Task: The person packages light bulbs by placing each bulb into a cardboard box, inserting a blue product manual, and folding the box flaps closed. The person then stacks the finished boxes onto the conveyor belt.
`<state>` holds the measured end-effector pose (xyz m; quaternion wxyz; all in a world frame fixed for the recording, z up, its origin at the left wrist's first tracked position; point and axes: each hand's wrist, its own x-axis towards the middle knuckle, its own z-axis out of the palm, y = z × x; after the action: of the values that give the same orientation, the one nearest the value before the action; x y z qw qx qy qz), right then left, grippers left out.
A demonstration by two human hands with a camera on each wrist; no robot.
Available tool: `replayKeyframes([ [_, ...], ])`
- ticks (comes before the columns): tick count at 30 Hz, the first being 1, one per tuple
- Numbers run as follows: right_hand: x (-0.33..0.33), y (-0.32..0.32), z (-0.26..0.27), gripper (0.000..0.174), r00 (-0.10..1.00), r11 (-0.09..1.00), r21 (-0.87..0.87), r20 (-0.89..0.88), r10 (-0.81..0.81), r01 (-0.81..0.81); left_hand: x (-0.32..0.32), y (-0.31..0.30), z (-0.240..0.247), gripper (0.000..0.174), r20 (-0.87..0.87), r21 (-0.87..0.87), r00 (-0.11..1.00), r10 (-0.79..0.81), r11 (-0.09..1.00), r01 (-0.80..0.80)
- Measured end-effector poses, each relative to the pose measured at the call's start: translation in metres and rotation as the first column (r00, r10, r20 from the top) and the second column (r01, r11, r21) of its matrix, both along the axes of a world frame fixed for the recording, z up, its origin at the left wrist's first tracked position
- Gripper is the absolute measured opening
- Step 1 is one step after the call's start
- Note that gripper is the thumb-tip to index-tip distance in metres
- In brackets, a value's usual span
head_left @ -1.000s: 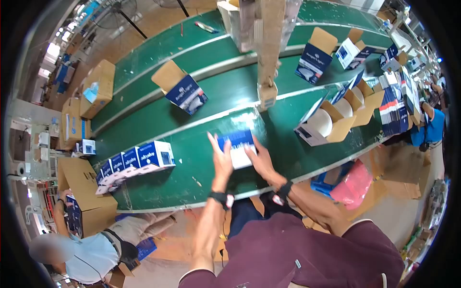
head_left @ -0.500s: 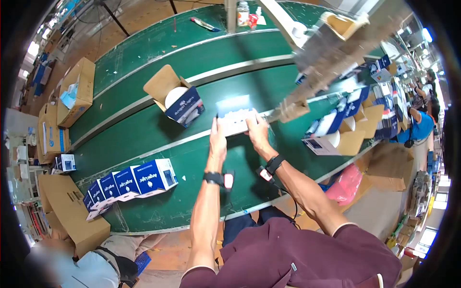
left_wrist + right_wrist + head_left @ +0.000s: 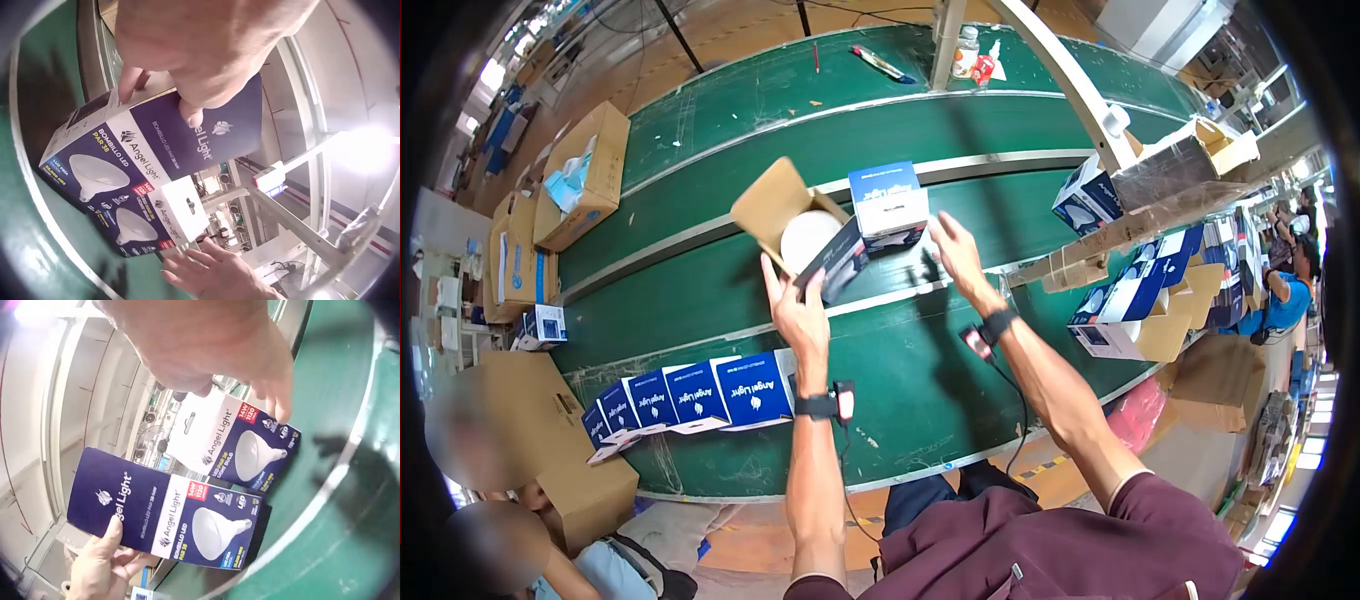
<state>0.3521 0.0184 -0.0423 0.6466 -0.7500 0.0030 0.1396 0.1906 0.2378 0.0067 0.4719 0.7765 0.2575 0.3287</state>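
An open blue-and-white Angel Light bulb box (image 3: 840, 262) stands on the green conveyor table, its brown flap raised and a round white bulb face (image 3: 805, 238) showing inside. My left hand (image 3: 802, 320) grips its near side, the thumb over the blue flap (image 3: 119, 503) and the fingers at the box's edge. Just right of it stands a closed Angel Light box (image 3: 888, 200), with a white hang tab visible in the right wrist view. My right hand (image 3: 960, 258) is beside this closed box, fingers loosely extended and holding nothing.
Several closed boxes (image 3: 700, 395) line up at the near left, by a large carton (image 3: 605, 490) and another person. Open boxes with bulbs (image 3: 1140, 335) stand at right. A tape-wrapped beam (image 3: 1060, 268) juts over the table's right side. Another carton (image 3: 585, 200) sits back left.
Both hands carried the closed box forward onto the far strip, right of the open box. The right hand let go of it; the left moved left and took hold of the open box.
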Motion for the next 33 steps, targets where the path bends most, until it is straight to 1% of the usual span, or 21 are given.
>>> replayKeyframes([
  [2, -0.044, -0.025, 0.004, 0.061, 0.991, 0.990, -0.046, 0.025, 0.134, -0.133, -0.035, -0.034, 0.030, 0.024, 0.001, -0.118, 0.999, 0.040, 0.992, -0.040],
  [4, -0.095, -0.049, 0.009, 0.062, 0.922, 0.946, 0.168, -0.230, 0.311, -0.277, -0.074, -0.079, 0.041, 0.023, -0.074, -0.038, 0.995, 0.063, 0.997, -0.066],
  [5, -0.123, -0.061, 0.021, 0.070, 0.866, 0.913, 0.307, -0.339, 0.368, -0.268, -0.096, -0.102, 0.037, 0.022, -0.115, 0.145, 0.990, 0.076, 0.988, -0.059],
  [7, -0.170, -0.083, 0.072, 0.086, 0.817, 0.863, 0.421, -0.368, 0.444, -0.279, -0.139, -0.153, 0.033, 0.027, -0.250, 0.340, 0.966, 0.058, 0.940, 0.032],
  [9, -0.210, -0.105, 0.111, 0.097, 0.856, 0.898, 0.185, -0.277, 0.437, -0.398, -0.173, -0.211, 0.036, 0.035, -0.299, 0.367, 0.954, 0.008, 0.924, 0.107],
  [10, -0.221, -0.122, 0.108, 0.102, 0.880, 0.868, -0.150, -0.108, 0.462, -0.474, -0.187, -0.235, 0.036, 0.038, -0.345, 0.362, 0.937, -0.058, 0.913, 0.190],
  [11, -0.229, -0.139, 0.106, 0.098, 0.896, 0.856, -0.311, 0.028, 0.443, -0.413, -0.200, -0.253, 0.036, 0.041, -0.371, 0.377, 0.919, -0.131, 0.883, 0.278],
  [13, -0.215, -0.168, 0.115, 0.073, 0.898, 0.869, -0.227, -0.075, 0.433, -0.439, -0.219, -0.276, 0.054, 0.037, -0.201, 0.113, 0.895, -0.398, 0.898, 0.425],
  [14, -0.201, -0.182, 0.121, 0.056, 0.867, 0.844, -0.246, 0.033, 0.498, -0.476, -0.227, -0.277, 0.072, 0.031, -0.153, 0.297, 0.901, -0.406, 0.851, 0.433],
  [15, -0.186, -0.192, 0.130, 0.043, 0.824, 0.829, -0.207, 0.137, 0.550, -0.519, -0.241, -0.278, 0.068, 0.025, -0.087, 0.400, 0.937, -0.337, 0.850, 0.343],
  [17, -0.155, -0.196, 0.121, 0.029, 0.735, 0.785, -0.369, 0.301, 0.608, -0.498, -0.260, -0.276, 0.084, 0.012, -0.026, 0.381, 0.988, -0.155, 0.912, 0.153],
  [20, -0.131, -0.168, 0.111, 0.022, 0.664, 0.779, -0.407, 0.413, 0.623, -0.478, -0.280, -0.263, 0.070, 0.038, 0.010, 0.255, 0.998, -0.068, 0.965, 0.063],
  [21, -0.130, -0.164, 0.113, 0.023, 0.581, 0.760, -0.429, 0.490, 0.650, -0.489, -0.271, -0.265, 0.076, 0.050, 0.034, 0.109, 0.996, -0.079, 0.991, 0.075],
  [23, -0.143, -0.171, 0.121, 0.027, 0.609, 0.824, -0.363, 0.556, 0.567, -0.435, -0.240, -0.266, 0.097, 0.074, -0.137, 0.311, 0.951, -0.278, 0.899, 0.308],
  [25, -0.159, -0.197, 0.139, 0.032, 0.647, 0.950, -0.198, 0.697, 0.309, -0.240, -0.211, -0.268, 0.101, 0.073, -0.217, 0.284, 0.911, -0.350, 0.870, 0.402],
  [26, -0.168, -0.215, 0.143, 0.035, 0.642, 0.983, -0.110, 0.745, 0.179, -0.147, -0.202, -0.260, 0.085, 0.061, -0.267, 0.249, 0.875, -0.403, 0.849, 0.467],
  [27, -0.179, -0.243, 0.140, 0.043, 0.646, 0.957, -0.262, 0.711, 0.277, -0.121, -0.192, -0.251, 0.070, 0.049, -0.310, 0.212, 0.835, -0.455, 0.823, 0.527],
  [28, -0.195, -0.263, 0.129, 0.047, 0.635, 0.940, -0.266, 0.694, 0.340, -0.212, -0.181, -0.250, 0.070, 0.023, -0.309, 0.120, 0.803, -0.510, 0.817, 0.565],
  [31, -0.242, -0.284, 0.105, 0.069, 0.687, 0.823, -0.295, 0.453, 0.568, -0.486, -0.149, -0.253, 0.078, 0.030, -0.277, 0.111, 0.754, -0.595, 0.760, 0.640],
  [32, -0.248, -0.279, 0.097, 0.077, 0.742, 0.842, -0.290, 0.399, 0.538, -0.455, -0.140, -0.253, 0.084, 0.038, -0.413, -0.058, 0.682, -0.604, 0.765, 0.642],
  [33, -0.243, -0.273, 0.089, 0.076, 0.727, 0.864, -0.322, 0.470, 0.500, -0.387, -0.127, -0.249, 0.095, 0.043, -0.504, -0.123, 0.559, -0.658, 0.695, 0.708],
])
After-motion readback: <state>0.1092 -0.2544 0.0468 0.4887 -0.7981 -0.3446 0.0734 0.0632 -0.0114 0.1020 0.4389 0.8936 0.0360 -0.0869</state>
